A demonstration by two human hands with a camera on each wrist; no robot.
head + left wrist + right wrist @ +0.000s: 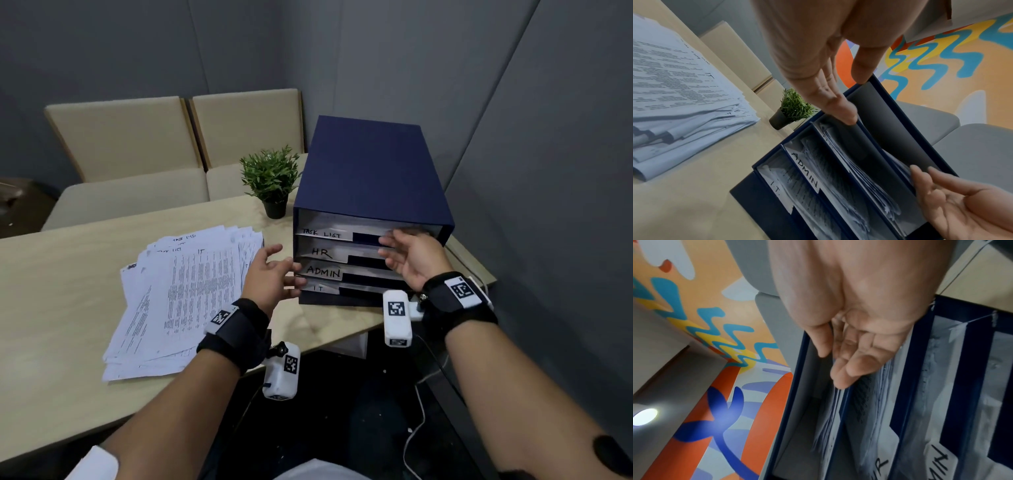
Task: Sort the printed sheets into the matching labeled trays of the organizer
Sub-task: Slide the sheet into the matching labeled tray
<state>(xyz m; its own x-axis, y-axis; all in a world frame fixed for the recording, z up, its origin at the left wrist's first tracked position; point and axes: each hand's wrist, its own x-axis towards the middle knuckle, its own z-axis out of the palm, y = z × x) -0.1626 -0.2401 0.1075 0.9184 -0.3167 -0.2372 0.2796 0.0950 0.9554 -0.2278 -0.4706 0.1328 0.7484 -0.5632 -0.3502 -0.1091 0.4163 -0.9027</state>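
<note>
1. The left hand (270,274) hovers with fingers spread and relaxed, holding nothing; its fingertips are at the left front corner of the organizer (370,178), level with the ADMIN tray (323,272) and the IT tray (318,288).
2. The right hand (411,255) is likewise spread and empty, palm turned inward, its fingers at the right front of the TASK LIST tray (322,233) and the HR tray (322,253). In the right wrist view its fingertips lie against the paper edges in the top tray.
3. Between the two hands, all four trays already hold sheets, as the wrist views show, so part of the sorting looks done.
4. Just to the left of the left hand, a thick, fanned pile of printed sheets (181,294) lies on the counter (61,274); the top one carries a handwritten "IT". This pile appears to be the work left, and it is large.
5. Beyond the left hand, a small potted plant (272,181) stands just beside the organizer.
</note>
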